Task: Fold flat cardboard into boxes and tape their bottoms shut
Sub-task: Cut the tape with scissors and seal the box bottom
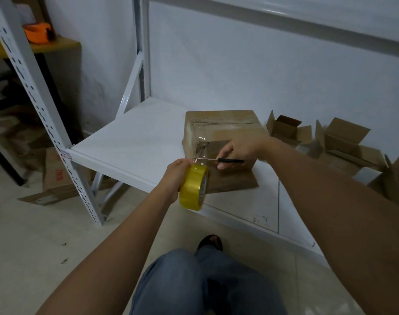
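Observation:
A folded cardboard box stands bottom up on the white shelf, with clear tape running over its seam and down its near side. My left hand grips a yellow tape roll just in front of the box, a strip of clear tape stretched from roll to box. My right hand holds a small black-handled blade whose metal tip lies against the stretched tape.
Several opened small boxes stand on the shelf to the right. Flat cardboard lies on the floor at the left, beyond the shelf's upright post. An orange tape dispenser sits on a yellow table. My knees are below.

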Available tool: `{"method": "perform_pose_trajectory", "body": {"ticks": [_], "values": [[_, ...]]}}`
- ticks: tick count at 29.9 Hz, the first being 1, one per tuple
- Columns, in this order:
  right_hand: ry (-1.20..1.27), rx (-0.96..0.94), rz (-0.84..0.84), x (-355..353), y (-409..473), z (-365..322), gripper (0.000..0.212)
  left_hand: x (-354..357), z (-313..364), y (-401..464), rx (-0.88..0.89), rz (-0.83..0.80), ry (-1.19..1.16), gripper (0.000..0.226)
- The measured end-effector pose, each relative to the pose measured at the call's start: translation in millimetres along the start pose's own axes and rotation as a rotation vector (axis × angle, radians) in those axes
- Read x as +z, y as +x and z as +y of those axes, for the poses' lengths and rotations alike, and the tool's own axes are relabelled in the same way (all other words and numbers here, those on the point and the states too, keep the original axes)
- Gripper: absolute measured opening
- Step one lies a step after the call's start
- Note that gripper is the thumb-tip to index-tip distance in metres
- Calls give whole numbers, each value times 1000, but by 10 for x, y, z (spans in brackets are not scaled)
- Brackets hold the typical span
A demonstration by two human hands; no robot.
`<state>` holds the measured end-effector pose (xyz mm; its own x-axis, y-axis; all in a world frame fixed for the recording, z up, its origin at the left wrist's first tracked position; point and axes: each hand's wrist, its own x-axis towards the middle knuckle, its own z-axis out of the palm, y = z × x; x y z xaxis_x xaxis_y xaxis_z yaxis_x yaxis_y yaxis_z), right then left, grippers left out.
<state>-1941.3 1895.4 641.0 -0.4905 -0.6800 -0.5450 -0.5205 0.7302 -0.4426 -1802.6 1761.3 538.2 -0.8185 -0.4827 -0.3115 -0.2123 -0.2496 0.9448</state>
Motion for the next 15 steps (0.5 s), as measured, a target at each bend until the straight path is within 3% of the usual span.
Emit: {"method": "perform_pose_trajectory", "body": {"ticks": [5, 10, 15], "values": [[-10, 17, -50, -1, -2, -29, 25, 12, 26, -27, -32, 0, -19, 29], [-18, 30, -41, 88, 31, -92, 58, 26, 28, -47, -66, -10, 5, 26], [85, 54, -123, 276, 72, -80, 51, 24, -6, -81, -55, -3, 30, 23]]}}
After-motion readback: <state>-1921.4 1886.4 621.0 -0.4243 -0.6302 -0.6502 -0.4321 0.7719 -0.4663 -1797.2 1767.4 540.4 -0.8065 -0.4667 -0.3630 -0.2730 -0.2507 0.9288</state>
